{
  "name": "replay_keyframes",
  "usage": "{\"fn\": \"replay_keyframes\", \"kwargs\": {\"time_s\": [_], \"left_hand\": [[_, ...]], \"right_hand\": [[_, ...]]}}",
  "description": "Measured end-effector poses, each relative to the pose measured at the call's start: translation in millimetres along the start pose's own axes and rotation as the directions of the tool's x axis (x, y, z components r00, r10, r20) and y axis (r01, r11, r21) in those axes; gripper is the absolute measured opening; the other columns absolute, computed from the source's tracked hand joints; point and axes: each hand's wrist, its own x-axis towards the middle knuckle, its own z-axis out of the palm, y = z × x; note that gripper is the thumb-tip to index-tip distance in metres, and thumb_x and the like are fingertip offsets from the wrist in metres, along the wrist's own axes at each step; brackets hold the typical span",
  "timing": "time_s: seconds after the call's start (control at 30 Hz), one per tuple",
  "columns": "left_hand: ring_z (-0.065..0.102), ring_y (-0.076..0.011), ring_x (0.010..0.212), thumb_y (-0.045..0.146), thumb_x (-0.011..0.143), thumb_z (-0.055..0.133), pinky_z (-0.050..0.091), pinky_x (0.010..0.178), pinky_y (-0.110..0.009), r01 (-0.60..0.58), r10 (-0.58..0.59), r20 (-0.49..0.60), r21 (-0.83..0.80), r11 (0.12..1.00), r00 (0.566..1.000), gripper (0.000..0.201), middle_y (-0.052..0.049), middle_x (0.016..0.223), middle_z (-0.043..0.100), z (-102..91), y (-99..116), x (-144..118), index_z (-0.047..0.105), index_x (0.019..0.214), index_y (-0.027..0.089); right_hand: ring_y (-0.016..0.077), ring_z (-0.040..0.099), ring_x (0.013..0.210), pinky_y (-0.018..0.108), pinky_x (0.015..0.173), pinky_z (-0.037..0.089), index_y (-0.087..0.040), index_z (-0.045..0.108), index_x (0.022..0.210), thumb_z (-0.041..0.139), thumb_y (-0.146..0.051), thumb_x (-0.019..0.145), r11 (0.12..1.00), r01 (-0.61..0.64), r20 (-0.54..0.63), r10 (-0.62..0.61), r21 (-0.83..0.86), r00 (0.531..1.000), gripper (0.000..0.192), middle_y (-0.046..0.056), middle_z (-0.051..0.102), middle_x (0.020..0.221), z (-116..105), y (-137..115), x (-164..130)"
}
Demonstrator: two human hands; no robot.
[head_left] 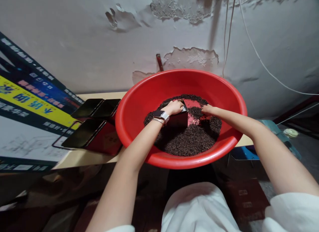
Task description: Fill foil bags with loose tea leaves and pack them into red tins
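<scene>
A wide red basin (pixel 136 89) holds a bed of loose dark dried leaves (pixel 185 142), which look like tea. Inside it, a dark rectangular tin (pixel 177 119) rests among the leaves. My left hand (pixel 175 107), with a watch at the wrist, is closed over the tin's top edge; a bit of silvery material (pixel 184 107) shows by its fingertips. To the right of the tin, my right hand (pixel 208 110) is low over the leaves with its fingers curled. Its fingertips are in shadow, so what they hold is hidden.
Several dark open-topped tins (pixel 103 137) stand left of the basin on a pale tabletop (pixel 82 161). A printed board (pixel 32 102) leans at the far left. Behind is a peeling wall (pixel 99 52) with hanging cables (pixel 254 49). A blue-green stool (pixel 276 134) is at the right.
</scene>
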Motion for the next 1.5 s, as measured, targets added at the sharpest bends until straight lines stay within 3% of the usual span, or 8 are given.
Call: {"fn": "replay_keyframes", "kwargs": {"time_s": [0.27, 0.67, 0.8, 0.9, 1.03, 1.2, 1.33, 1.5], "left_hand": [[0.062, -0.025, 0.107, 0.027, 0.094, 0.035, 0.045, 0.088, -0.033, -0.023, 0.023, 0.029, -0.021, 1.0, 0.999, 0.037, -0.012, 0.124, 0.066, -2.3, -7, 5, 0.068, 0.109, 0.018], [0.061, -0.0264, 0.108, 0.027, 0.091, 0.04, 0.044, 0.096, -0.036, -0.003, 0.004, 0.006, -0.106, 0.994, 1.0, 0.035, -0.014, 0.124, 0.066, 2.6, -10, 9, 0.069, 0.106, 0.017], [0.061, -0.024, 0.11, 0.024, 0.092, 0.036, 0.045, 0.097, -0.034, -0.004, -0.008, -0.048, -0.25, 0.968, 0.999, 0.038, -0.013, 0.127, 0.065, 4.0, -14, 9, 0.065, 0.116, 0.016], [0.062, -0.0211, 0.109, 0.021, 0.092, 0.034, 0.044, 0.098, -0.03, -0.034, 0.006, -0.09, -0.311, 0.95, 0.996, 0.039, -0.011, 0.123, 0.068, 1.1, -18, 8, 0.068, 0.111, 0.015], [0.063, -0.0235, 0.107, 0.03, 0.091, 0.043, 0.044, 0.098, -0.031, -0.042, -0.131, -0.355, -0.441, 0.896, 0.926, 0.035, -0.011, 0.116, 0.071, -11.8, -30, -4, 0.073, 0.101, 0.015], [0.066, -0.023, 0.093, 0.025, 0.092, 0.039, 0.048, 0.085, -0.032, 0.219, -0.679, -0.349, -0.767, 0.603, 0.646, 0.035, -0.012, 0.105, 0.073, -21.7, -53, -34, 0.072, 0.097, 0.014], [0.066, -0.022, 0.085, 0.028, 0.094, 0.04, 0.047, 0.064, -0.028, 0.265, -0.696, 0.01, -0.929, 0.26, 0.718, 0.033, -0.014, 0.105, 0.071, -9.8, -53, -57, 0.068, 0.099, 0.011], [0.062, -0.0222, 0.097, 0.028, 0.097, 0.039, 0.047, 0.06, -0.025, 0.25, -0.768, 0.065, -0.96, 0.126, 0.638, 0.029, -0.014, 0.12, 0.062, -4.3, -44, -71, 0.059, 0.113, 0.014]], "right_hand": [[0.0262, 0.064, 0.101, 0.032, 0.076, 0.04, -0.005, 0.063, 0.117, 0.028, -0.011, 0.098, 0.942, -0.055, -0.239, -0.027, -0.33, 0.971, 0.039, 0.021, 0.067, 0.107, -49, 16, -39], [0.0227, 0.057, 0.092, 0.033, 0.071, 0.034, -0.008, 0.064, 0.108, 0.025, -0.013, 0.099, 0.868, 0.178, -0.147, -0.274, -0.464, 0.95, 0.041, 0.019, 0.064, 0.106, -2, 38, -48], [0.0235, 0.061, 0.095, 0.031, 0.069, 0.037, -0.01, 0.062, 0.112, 0.033, -0.012, 0.096, 0.945, 0.018, -0.167, -0.076, -0.326, 0.983, 0.033, 0.017, 0.065, 0.108, -32, 43, -48], [0.0255, 0.064, 0.093, 0.031, 0.067, 0.039, -0.012, 0.056, 0.121, 0.037, -0.017, 0.096, 0.959, -0.251, -0.359, 0.19, -0.131, 0.914, 0.033, 0.016, 0.065, 0.113, -60, 26, -42], [0.0269, 0.067, 0.094, 0.032, 0.068, 0.042, -0.013, 0.051, 0.128, 0.033, -0.016, 0.097, 0.976, -0.209, -0.439, 0.164, -0.055, 0.883, 0.036, 0.018, 0.065, 0.112, -85, -26, -24], [0.0265, 0.064, 0.105, 0.033, 0.076, 0.045, -0.011, 0.05, 0.13, 0.025, -0.013, 0.099, 0.984, 0.0, -0.446, -0.081, -0.179, 0.891, 0.039, 0.02, 0.064, 0.115, -87, -96, 4], [0.0268, 0.064, 0.101, 0.036, 0.079, 0.045, -0.011, 0.054, 0.124, 0.02, -0.011, 0.1, 0.952, 0.099, -0.428, -0.222, -0.291, 0.876, 0.042, 0.02, 0.065, 0.111, -85, -119, 12], [0.0291, 0.063, 0.103, 0.037, 0.078, 0.044, -0.009, 0.052, 0.126, 0.02, -0.01, 0.099, 0.972, -0.032, -0.47, -0.084, -0.235, 0.879, 0.042, 0.021, 0.065, 0.112, -101, -101, 7]]}}
